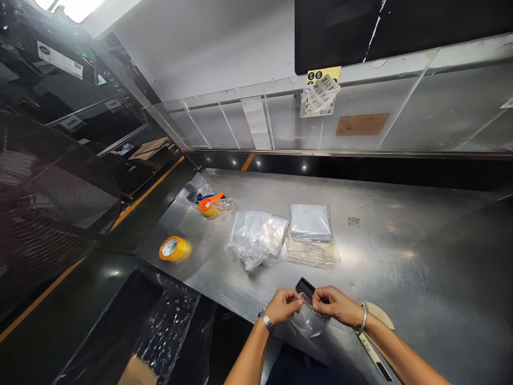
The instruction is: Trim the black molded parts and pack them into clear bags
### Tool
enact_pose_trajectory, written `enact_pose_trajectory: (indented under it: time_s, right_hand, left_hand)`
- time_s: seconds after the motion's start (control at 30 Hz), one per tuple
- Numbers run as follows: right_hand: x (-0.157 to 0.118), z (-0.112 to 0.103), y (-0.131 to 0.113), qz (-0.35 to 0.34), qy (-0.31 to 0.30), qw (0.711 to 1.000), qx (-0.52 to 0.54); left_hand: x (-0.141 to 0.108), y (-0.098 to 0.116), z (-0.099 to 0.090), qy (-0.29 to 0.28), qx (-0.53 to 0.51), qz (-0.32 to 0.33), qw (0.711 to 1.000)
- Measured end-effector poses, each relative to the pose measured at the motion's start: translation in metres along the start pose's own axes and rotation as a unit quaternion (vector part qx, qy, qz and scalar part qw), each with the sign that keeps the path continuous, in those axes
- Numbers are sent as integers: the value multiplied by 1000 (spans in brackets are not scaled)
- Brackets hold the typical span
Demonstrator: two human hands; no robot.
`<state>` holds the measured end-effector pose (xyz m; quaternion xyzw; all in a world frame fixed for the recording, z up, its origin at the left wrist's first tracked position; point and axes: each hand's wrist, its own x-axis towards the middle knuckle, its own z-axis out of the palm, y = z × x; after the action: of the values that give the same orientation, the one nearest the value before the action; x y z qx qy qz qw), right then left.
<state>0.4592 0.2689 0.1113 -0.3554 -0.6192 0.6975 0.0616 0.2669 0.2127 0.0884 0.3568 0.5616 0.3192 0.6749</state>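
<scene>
The left hand point(282, 306) and right hand point(334, 306) are both closed in pinches on the mouth of a clear plastic bag point(308, 322); a flat black rectangular object point(305, 287) stands at its mouth, over the front edge of the brushed-steel desk point(385, 267); a yellow tape roll point(174, 248) lies well apart.

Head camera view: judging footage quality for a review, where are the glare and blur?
Head view: the ceiling light blows out at top left, glare streaks the steel counter, the yellow tape roll looks smeared, and wide-angle distortion bends the edges.
</scene>
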Motion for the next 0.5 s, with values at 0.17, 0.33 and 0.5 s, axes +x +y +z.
enact_pose_trajectory:
  time_s: [0.17, 0.33, 0.5]
  right_hand:
    - [2, 14, 10, -3, 77, 997, -25]
    - [8, 25, 18, -24, 126, 989, -71]
    - [12, 22, 31, -23, 207, 971, -114]
  left_hand:
    - [-3, -9, 13, 200, -22, 78, 976]
    - [-1, -25, 40, 155, -53, 54, 985]
    - [1, -42, 40, 265, -27, 42, 963]
